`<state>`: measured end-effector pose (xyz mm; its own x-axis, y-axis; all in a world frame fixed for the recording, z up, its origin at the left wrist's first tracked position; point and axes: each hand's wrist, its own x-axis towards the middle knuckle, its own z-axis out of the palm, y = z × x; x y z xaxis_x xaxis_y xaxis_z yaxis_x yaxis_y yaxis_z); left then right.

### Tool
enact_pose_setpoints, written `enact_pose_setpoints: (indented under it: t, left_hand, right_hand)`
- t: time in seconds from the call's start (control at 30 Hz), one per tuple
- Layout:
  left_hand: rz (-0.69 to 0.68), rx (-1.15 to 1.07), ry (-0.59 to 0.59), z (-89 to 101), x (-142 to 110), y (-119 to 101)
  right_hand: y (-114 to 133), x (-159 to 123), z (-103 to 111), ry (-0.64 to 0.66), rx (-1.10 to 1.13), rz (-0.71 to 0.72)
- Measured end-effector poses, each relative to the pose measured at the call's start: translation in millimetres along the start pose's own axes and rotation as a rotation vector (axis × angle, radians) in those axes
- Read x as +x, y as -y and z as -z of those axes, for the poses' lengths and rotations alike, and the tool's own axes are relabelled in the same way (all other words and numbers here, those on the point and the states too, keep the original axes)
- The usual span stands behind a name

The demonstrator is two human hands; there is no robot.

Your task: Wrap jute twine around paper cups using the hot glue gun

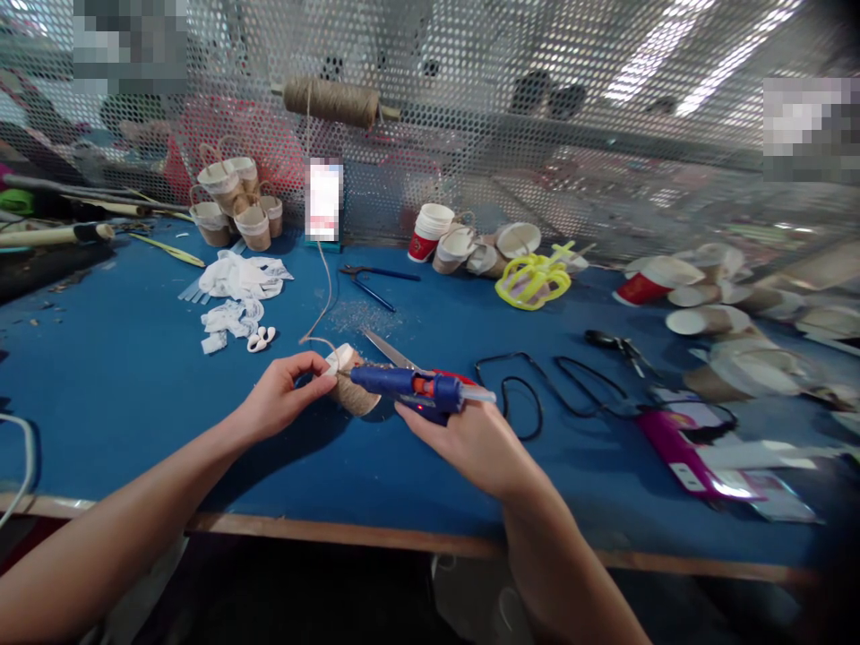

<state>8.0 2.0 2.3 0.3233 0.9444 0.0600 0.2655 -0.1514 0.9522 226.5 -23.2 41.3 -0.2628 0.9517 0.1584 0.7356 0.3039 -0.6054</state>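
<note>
My left hand [294,391] pinches the white rim of a twine-wrapped paper cup [358,397], which lies tilted above the blue table. My right hand [470,436] grips a blue hot glue gun [403,385], a clear glue stick poking from its back. The gun's nozzle is at the cup near the rim; whether it touches cannot be made out. A strand of twine [327,291] runs from the cup up toward a twine spool [332,101] on the mesh. Partly hidden behind the gun lie scissors [390,348] with red handles.
Blue-handled pliers [380,273] and white lace [242,276] lie on the table [134,394]. Twine-wrapped cups [235,202] stand back left. A red paper cup [428,233] and yellow woven piece [533,282] are farther right. A black cord [528,358] trails beside my right hand.
</note>
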Motion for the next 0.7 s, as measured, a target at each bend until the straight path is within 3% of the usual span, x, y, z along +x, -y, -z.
enact_pose_setpoints:
  t: [0.37, 0.7]
  left_hand:
    - [-0.037, 0.060, 0.029, 4.3, 1, -1]
    - [-0.074, 0.172, 0.079, 10.6, 2, 1]
  right_hand:
    - [-6, 4, 1, -0.056, -0.022, -0.030]
    - [-7, 4, 2, -0.010, 0.060, -0.048]
